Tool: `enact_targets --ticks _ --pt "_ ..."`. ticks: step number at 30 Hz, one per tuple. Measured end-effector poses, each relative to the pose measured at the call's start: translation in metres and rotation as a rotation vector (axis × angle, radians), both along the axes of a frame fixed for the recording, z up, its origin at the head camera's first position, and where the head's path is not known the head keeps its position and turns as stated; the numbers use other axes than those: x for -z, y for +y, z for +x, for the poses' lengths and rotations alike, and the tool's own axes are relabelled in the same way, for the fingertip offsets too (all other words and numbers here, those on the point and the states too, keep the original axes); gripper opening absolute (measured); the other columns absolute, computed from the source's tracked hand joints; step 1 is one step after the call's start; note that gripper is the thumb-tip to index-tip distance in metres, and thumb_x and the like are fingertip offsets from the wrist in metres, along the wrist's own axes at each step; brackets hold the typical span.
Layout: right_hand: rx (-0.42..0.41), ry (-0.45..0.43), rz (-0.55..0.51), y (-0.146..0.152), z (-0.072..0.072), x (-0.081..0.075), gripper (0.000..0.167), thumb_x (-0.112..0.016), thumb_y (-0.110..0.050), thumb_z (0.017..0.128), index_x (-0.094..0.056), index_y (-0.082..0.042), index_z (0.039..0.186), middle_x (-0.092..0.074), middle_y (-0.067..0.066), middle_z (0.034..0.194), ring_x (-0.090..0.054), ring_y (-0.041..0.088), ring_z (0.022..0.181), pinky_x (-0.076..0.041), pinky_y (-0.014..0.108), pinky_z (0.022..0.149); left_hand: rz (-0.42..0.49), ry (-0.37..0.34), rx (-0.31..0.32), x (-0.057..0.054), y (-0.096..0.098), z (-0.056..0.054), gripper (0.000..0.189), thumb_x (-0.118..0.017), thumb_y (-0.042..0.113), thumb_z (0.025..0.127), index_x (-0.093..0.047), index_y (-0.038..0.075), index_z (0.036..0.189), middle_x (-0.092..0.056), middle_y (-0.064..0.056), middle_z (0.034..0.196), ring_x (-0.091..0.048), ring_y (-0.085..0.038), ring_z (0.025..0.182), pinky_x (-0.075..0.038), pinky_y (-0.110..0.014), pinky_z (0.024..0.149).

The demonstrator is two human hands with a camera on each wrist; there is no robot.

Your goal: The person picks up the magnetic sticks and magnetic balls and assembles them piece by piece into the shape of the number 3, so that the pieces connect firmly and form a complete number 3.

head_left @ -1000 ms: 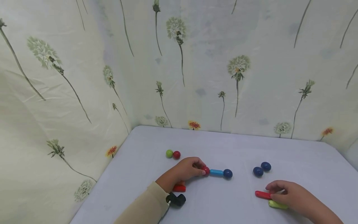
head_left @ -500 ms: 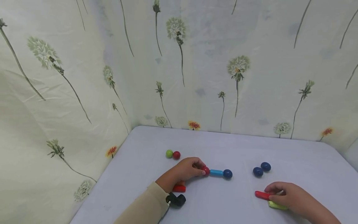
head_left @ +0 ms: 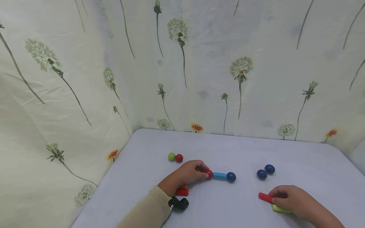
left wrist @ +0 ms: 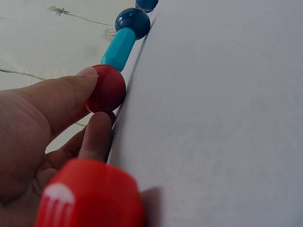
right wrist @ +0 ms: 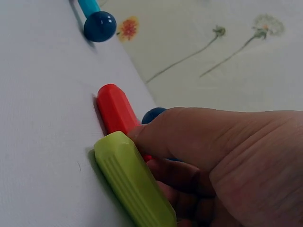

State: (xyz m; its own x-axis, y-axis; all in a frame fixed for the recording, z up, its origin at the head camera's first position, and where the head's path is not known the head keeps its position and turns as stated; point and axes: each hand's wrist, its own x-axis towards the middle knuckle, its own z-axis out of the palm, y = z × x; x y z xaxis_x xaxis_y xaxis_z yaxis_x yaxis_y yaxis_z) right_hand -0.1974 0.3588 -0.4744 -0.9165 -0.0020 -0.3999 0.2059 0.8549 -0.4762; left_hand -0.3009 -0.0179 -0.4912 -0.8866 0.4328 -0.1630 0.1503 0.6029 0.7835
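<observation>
Head cam has both hands busy on a white table [head_left: 222,205] covered in little balls and sticks. Left hand [head_left: 191,171] is pinching a red ball [head_left: 209,174] between thumb and fingers. That ball sits right up against a light blue stick [head_left: 220,175], with a dark blue ball [head_left: 231,176] at the far end, so it's a ball-stick-ball row lying on the tabletop. Left wrist cam shows the thumb on one side of the red ball and a fingertip just below.

Right hand [head_left: 295,199] is pinching a red stick [head_left: 265,197] near its hidden end, and the right wrist cam has the thumb right on it. Yellow-green stick [head_left: 280,209] lies just beside, partly under the hand from above; can't tell if the two sticks touch.

Rest of the stuff: two loose blue balls [head_left: 262,174] beyond the right hand, side by side, and a green ball [head_left: 171,156] next to a second red ball [head_left: 179,158] farther back on the left. Another stick [head_left: 182,192], also red, pokes out by the left wrist, near a black object [head_left: 181,203]. Flowery curtain [head_left: 205,69] behind it all.
</observation>
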Motion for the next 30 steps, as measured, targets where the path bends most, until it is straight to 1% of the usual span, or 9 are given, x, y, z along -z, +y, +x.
enact_targets --ticks 7,16,23,27,30 --pt "0.032 0.064 -0.018 -0.004 -0.001 -0.003 0.029 -0.079 -0.028 0.092 -0.076 -0.01 0.115 -0.074 0.003 0.106 -0.06 0.018 0.092 -0.054 0.051 0.088 0.011 -0.012 0.02 0.001 -0.002 -0.002 0.017 -0.079 0.033 0.095 -0.07 0.039 0.108 -0.066 0.018 0.105 -0.06 -0.008 0.101 -0.052 -0.036 0.094" --pt "0.03 0.146 -0.024 -0.013 -0.004 -0.001 0.036 -0.082 -0.039 0.09 -0.076 -0.013 0.114 -0.074 -0.001 0.103 -0.061 0.018 0.094 -0.054 0.051 0.089 0.015 -0.017 0.021 -0.001 -0.002 -0.001 0.017 -0.079 0.032 0.095 -0.07 0.038 0.108 -0.066 0.018 0.105 -0.06 -0.009 0.101 -0.053 -0.035 0.094" --pt "0.115 0.161 -0.038 -0.026 -0.006 -0.002 0.042 -0.081 -0.041 0.09 -0.075 -0.011 0.119 -0.074 0.002 0.104 -0.06 0.02 0.092 -0.055 0.047 0.085 0.01 -0.012 0.023 0.0 -0.001 -0.002 0.016 -0.079 0.034 0.095 -0.07 0.038 0.108 -0.066 0.018 0.105 -0.06 -0.008 0.101 -0.053 -0.036 0.094" --pt "0.166 0.169 -0.043 -0.032 -0.007 -0.004 0.044 -0.078 -0.043 0.093 -0.074 -0.01 0.12 -0.073 0.004 0.104 -0.059 0.021 0.091 -0.055 0.04 0.079 0.013 -0.012 0.025 0.0 -0.001 -0.002 0.016 -0.079 0.034 0.095 -0.07 0.038 0.107 -0.066 0.018 0.104 -0.06 -0.009 0.1 -0.053 -0.035 0.092" --pt "0.206 0.189 -0.062 -0.037 -0.008 -0.005 0.047 -0.076 -0.045 0.094 -0.072 -0.009 0.125 -0.073 0.004 0.105 -0.061 0.02 0.091 -0.054 0.034 0.074 0.01 -0.007 0.027 0.001 -0.002 -0.003 0.015 -0.079 0.034 0.095 -0.071 0.039 0.106 -0.066 0.018 0.104 -0.06 -0.009 0.1 -0.053 -0.035 0.092"
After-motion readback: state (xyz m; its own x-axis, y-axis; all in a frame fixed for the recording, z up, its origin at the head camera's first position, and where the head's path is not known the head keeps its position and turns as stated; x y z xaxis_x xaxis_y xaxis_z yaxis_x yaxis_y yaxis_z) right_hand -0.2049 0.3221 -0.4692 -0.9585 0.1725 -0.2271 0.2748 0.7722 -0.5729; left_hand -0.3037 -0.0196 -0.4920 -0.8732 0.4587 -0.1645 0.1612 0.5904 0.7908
